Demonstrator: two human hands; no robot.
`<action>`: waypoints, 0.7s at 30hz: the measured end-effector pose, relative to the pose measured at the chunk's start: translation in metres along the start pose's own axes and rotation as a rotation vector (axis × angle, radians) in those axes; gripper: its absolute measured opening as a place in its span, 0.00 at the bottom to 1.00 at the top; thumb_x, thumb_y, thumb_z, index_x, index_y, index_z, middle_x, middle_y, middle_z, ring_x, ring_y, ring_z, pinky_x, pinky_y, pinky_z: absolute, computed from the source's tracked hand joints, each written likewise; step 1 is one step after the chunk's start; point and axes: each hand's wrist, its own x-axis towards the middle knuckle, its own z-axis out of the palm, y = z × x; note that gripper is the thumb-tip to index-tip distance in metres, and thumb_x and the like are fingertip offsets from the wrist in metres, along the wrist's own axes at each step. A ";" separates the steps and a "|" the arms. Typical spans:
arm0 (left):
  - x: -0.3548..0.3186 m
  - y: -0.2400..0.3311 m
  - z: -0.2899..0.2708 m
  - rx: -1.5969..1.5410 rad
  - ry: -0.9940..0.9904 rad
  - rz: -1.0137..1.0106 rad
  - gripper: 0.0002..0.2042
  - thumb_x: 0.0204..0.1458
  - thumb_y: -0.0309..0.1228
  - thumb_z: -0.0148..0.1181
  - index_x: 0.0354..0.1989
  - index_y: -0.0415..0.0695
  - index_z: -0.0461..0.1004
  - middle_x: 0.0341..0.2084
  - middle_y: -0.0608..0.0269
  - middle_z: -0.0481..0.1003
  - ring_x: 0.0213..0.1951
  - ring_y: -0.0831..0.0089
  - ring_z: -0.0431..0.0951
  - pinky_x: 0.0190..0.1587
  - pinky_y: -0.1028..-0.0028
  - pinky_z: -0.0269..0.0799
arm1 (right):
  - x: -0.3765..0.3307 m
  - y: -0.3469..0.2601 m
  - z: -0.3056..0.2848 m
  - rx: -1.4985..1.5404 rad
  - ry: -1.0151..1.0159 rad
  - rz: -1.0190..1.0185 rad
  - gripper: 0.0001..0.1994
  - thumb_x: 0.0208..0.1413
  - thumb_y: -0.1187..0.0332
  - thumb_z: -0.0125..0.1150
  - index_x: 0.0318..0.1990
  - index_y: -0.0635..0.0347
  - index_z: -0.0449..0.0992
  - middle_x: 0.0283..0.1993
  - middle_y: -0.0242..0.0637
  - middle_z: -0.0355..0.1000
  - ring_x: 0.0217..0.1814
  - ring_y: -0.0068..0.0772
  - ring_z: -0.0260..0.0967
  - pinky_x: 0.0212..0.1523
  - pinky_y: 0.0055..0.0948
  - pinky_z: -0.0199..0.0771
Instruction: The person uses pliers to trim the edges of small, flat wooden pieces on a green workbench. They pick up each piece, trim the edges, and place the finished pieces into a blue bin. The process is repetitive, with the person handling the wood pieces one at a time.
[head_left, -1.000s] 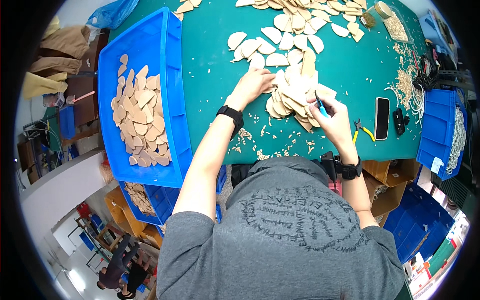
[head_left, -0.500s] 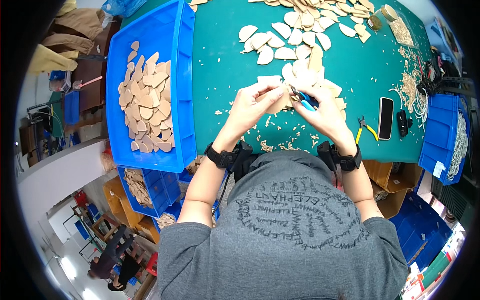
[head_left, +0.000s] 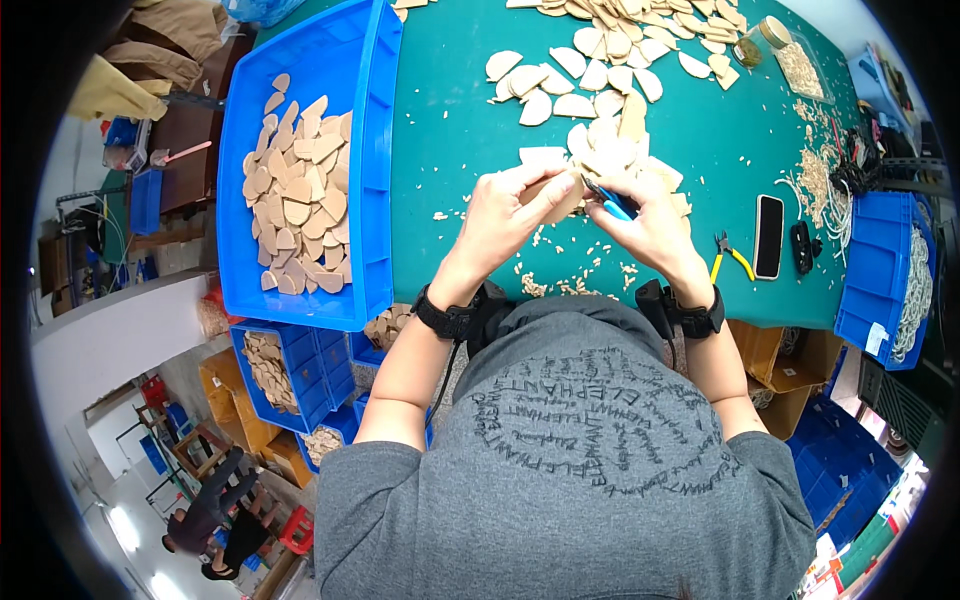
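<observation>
Tan piece point(head_left: 568, 205), pinched in the left hand point(head_left: 507, 212), sits at nine o'clock from blue pliers point(head_left: 617, 208) the right hand point(head_left: 648, 214) grips. Long axis unclear.

Pale pieces point(head_left: 605, 148) look matt, the blue crate point(head_left: 374, 170) smooth plastic, the shirt point(head_left: 560, 520) cloth.

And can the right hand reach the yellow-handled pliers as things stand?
Probably yes: nothing seems to lie between the right hand and the yellow-handled pliers, though that hand holds blue-handled pliers.
</observation>
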 end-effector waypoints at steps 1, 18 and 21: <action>0.000 0.001 0.000 0.025 0.005 0.006 0.13 0.56 0.35 0.59 0.43 0.37 0.77 0.32 0.61 0.80 0.36 0.80 0.77 0.38 0.78 0.73 | 0.000 0.000 0.000 0.013 -0.001 0.006 0.12 0.47 0.71 0.65 0.42 0.59 0.78 0.34 0.33 0.77 0.39 0.28 0.72 0.45 0.28 0.68; -0.001 -0.023 -0.001 -0.219 0.060 -0.145 0.07 0.55 0.30 0.55 0.29 0.41 0.71 0.18 0.73 0.67 0.22 0.85 0.65 0.25 0.83 0.61 | 0.004 0.010 0.002 0.209 0.124 0.115 0.06 0.51 0.71 0.63 0.34 0.63 0.78 0.28 0.27 0.73 0.31 0.15 0.68 0.32 0.17 0.66; -0.010 -0.026 -0.020 -0.252 0.109 -0.201 0.09 0.55 0.29 0.54 0.23 0.43 0.70 0.14 0.76 0.63 0.16 0.89 0.57 0.17 0.84 0.49 | 0.004 0.012 0.001 0.174 0.117 0.085 0.05 0.52 0.71 0.62 0.35 0.63 0.78 0.27 0.25 0.72 0.30 0.13 0.66 0.31 0.16 0.65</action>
